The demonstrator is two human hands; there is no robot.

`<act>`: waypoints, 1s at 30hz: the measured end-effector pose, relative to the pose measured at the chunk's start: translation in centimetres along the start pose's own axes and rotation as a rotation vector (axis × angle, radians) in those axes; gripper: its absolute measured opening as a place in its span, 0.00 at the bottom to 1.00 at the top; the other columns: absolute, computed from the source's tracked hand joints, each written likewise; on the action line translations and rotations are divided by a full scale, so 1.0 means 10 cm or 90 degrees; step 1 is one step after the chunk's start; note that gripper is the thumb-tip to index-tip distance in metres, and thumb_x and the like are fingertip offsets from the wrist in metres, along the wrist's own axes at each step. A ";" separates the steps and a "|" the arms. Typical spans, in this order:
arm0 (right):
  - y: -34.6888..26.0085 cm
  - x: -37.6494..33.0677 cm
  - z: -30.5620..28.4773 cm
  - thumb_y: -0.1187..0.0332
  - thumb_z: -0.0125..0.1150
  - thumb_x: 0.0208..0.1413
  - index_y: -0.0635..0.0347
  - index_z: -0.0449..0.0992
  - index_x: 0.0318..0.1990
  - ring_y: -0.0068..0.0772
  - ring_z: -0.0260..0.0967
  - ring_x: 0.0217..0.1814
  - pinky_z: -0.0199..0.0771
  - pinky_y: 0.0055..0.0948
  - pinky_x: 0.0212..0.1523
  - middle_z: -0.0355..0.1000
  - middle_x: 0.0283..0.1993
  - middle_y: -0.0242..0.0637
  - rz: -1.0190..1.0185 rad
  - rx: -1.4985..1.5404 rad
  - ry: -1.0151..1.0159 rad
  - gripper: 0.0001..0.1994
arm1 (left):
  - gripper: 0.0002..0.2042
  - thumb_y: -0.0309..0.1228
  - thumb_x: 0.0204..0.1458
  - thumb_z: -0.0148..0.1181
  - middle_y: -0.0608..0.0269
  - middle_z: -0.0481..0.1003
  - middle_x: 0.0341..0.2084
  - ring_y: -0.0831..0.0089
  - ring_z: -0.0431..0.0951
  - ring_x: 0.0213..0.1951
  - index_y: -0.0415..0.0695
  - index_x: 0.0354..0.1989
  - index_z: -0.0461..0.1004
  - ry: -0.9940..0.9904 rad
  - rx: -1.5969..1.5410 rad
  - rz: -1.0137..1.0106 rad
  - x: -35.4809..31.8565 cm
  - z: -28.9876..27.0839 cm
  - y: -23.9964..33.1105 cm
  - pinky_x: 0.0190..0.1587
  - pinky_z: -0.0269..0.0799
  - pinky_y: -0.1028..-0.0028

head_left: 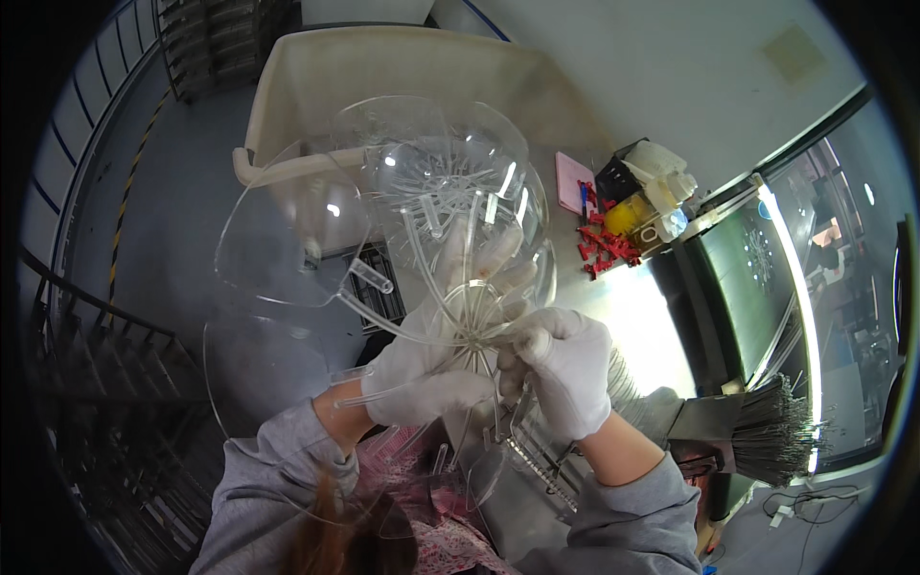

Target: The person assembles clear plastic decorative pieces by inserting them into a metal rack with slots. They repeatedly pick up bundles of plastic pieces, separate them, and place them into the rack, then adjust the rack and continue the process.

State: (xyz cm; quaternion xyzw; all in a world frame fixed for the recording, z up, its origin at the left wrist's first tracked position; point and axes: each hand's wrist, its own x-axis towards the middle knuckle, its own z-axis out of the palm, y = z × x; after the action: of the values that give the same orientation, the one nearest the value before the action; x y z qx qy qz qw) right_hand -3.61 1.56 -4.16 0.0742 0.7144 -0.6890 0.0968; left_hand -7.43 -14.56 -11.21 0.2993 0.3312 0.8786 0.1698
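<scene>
A clear plastic moulded sprue [470,335] is held up in front of me, its thin runners spreading from a hub to several large round lens-like pieces [292,230]. My left hand [417,374], in a white glove, is closed around it from the left, with fingers seen through the plastic behind the hub. My right hand [570,369], also gloved in white, closes on the runners just right of the hub. Its fingertips are bent inward and partly hidden. More clear pieces overlap my left forearm and lap.
Beyond the sprue stands a big cream tub [402,57]. On the metal bench to the right lie red clips [604,244], a pink notepad [575,182] and bottles [661,196]. A dark bristle brush [771,431] and a bright strip light [800,287] are farther right.
</scene>
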 end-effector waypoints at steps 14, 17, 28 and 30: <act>0.22 2.09 -0.30 0.54 0.68 0.54 0.49 0.84 0.46 0.40 0.79 0.39 0.78 0.35 0.41 0.81 0.38 0.40 -0.008 -0.474 -0.093 0.15 | 0.43 0.30 0.48 0.70 0.48 0.72 0.52 0.48 0.72 0.60 0.45 0.72 0.52 0.096 -0.077 0.315 -0.01 -1.10 0.08 0.68 0.65 0.42; 0.74 2.77 -0.46 0.58 0.69 0.56 0.62 0.83 0.46 0.36 0.79 0.39 0.78 0.34 0.42 0.82 0.39 0.44 -0.182 -0.515 0.131 0.17 | 0.36 0.23 0.52 0.65 0.45 0.69 0.54 0.48 0.66 0.63 0.42 0.71 0.57 0.137 -0.163 0.339 -0.32 -1.45 0.33 0.72 0.49 0.33; 0.04 2.06 -0.32 0.66 0.60 0.66 0.63 0.80 0.44 0.25 0.73 0.28 0.74 0.26 0.35 0.77 0.34 0.39 -0.305 -0.286 0.251 0.09 | 0.28 0.36 0.38 0.81 0.67 0.65 0.40 0.71 0.67 0.44 0.53 0.43 0.65 0.129 0.014 0.247 -0.45 -1.61 0.42 0.41 0.66 0.74; -0.13 1.37 -0.16 0.72 0.52 0.71 0.64 0.76 0.50 0.12 0.65 0.24 0.63 0.16 0.25 0.71 0.29 0.30 -0.292 -0.137 0.141 0.08 | 0.28 0.32 0.38 0.78 0.64 0.66 0.41 0.69 0.69 0.43 0.50 0.44 0.64 0.215 -0.058 0.199 -0.17 -1.39 0.19 0.42 0.69 0.70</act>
State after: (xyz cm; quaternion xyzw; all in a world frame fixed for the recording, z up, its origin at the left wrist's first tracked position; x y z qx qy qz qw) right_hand -17.27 2.76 -6.11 -0.0252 0.7878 -0.6009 -0.1327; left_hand -15.26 -23.44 -19.00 0.1874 0.2645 0.9459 -0.0127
